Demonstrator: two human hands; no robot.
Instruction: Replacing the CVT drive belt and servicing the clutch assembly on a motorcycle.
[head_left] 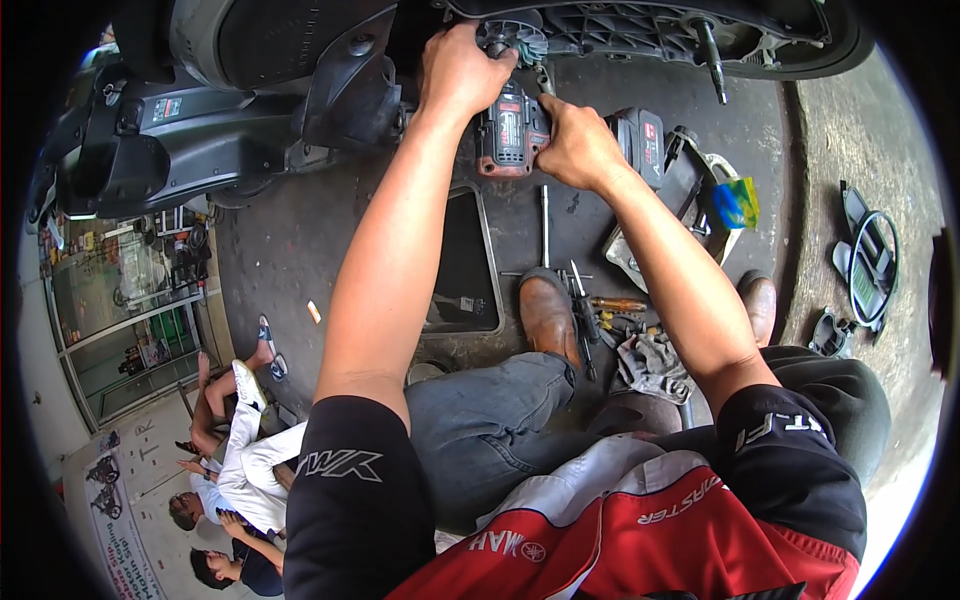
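My right hand (pixel 582 145) is wrapped round the grip of a cordless impact wrench (pixel 512 135), black and grey with red trim. Its battery (pixel 640 143) sticks out to the right of my fingers. The wrench's nose points at a finned pulley (pixel 520 35) on the scooter's open engine case (pixel 640 30). Beside that nose, my left hand (pixel 465 72) is closed, its thumb lying over the socket area. Its other fingers reach up by the pulley's edge and are mostly hidden, so what they grip is unclear.
Below lie a dark tray (pixel 490 250), a long thin metal bar (pixel 545 225), several screwdrivers, a grey rag (pixel 652 368) and a removed metal cover (pixel 625 255). A threaded axle (pixel 710 60) juts from the scooter. Black bodywork (pixel 190 140) stands left; people sit at lower left.
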